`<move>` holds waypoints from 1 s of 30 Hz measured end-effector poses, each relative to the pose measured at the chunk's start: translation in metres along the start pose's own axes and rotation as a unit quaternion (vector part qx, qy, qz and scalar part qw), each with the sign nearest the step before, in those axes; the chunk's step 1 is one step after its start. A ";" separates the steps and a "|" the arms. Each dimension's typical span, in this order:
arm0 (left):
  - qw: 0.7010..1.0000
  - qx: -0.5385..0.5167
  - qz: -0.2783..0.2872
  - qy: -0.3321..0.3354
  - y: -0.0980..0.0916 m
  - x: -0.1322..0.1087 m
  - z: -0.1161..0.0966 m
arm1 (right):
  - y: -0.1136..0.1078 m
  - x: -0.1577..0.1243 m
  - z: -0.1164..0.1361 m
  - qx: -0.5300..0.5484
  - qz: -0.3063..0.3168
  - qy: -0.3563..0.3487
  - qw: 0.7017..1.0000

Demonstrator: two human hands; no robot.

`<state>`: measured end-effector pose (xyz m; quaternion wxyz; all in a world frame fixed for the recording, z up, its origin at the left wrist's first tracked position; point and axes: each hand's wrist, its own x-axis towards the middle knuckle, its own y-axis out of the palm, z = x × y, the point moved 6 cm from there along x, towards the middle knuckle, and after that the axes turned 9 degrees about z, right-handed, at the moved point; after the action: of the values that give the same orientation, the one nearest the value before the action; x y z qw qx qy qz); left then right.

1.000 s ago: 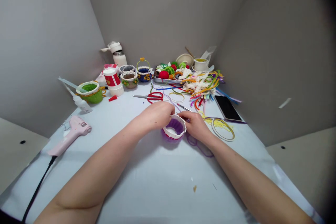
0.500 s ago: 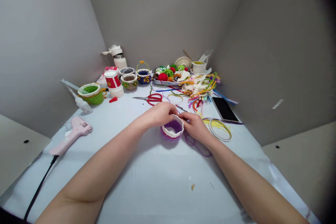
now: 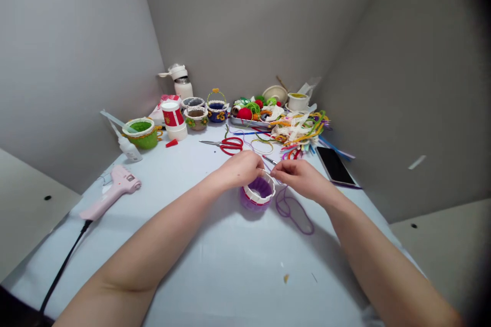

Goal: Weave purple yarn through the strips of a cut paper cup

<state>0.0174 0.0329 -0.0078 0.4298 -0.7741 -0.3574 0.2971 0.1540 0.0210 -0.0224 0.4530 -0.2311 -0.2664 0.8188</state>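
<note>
A small cup [image 3: 258,195] wrapped in purple yarn, with a white rim, stands in the middle of the pale blue table [image 3: 215,265]. My left hand [image 3: 241,167] is curled over its far left rim and grips it. My right hand [image 3: 299,176] is just right of the cup, fingers pinched on the purple yarn [image 3: 293,210], which loops loosely over the table to the right of the cup.
Red scissors [image 3: 226,144] lie beyond the hands. A pink glue gun [image 3: 115,191] with a black cord lies at left. Decorated cups [image 3: 195,115], a green-filled cup [image 3: 140,133], a tray of yarn and pipe cleaners [image 3: 284,122] and a phone [image 3: 335,166] crowd the back. Grey walls close in.
The view has shifted right. My right hand has lifted slightly away from the cup's rim, drawing the yarn out; the purple loop on the table now shows in full.
</note>
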 end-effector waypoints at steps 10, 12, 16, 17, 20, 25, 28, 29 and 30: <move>1.000 0.007 -0.007 0.004 -0.001 0.001 0.003 | -0.005 0.009 0.032 -0.172 -0.018 -0.001 0.985; 1.000 0.009 -0.010 0.004 -0.001 0.002 0.004 | -0.005 0.006 0.043 -0.246 -0.039 -0.018 0.968; 1.000 0.000 -0.016 0.002 -0.002 0.001 0.005 | 0.000 0.001 0.062 -0.408 -0.045 -0.064 0.910; 1.000 -0.001 -0.018 -0.001 -0.002 0.001 0.005 | 0.004 0.000 0.066 -0.446 -0.038 -0.090 0.890; 1.000 -0.001 -0.023 -0.012 -0.002 0.001 0.005 | 0.015 -0.005 0.077 -0.532 -0.018 -0.169 0.829; 1.000 -0.014 -0.015 -0.024 -0.003 0.000 0.005 | 0.018 -0.010 0.079 -0.531 0.022 -0.229 0.815; 0.999 -0.029 -0.011 -0.018 -0.003 -0.001 0.004 | 0.009 -0.016 0.072 -0.459 0.040 -0.237 0.855; 0.999 -0.030 -0.012 -0.014 -0.003 -0.002 0.003 | 0.005 -0.018 0.069 -0.431 0.041 -0.234 0.871; 0.999 -0.031 -0.014 -0.010 -0.003 -0.002 0.003 | 0.001 -0.020 0.064 -0.403 0.040 -0.229 0.885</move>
<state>0.0132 0.0338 -0.0059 0.4064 -0.7788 -0.3814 0.2878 0.1233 -0.0108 0.0279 0.2144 -0.2107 -0.6603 0.6883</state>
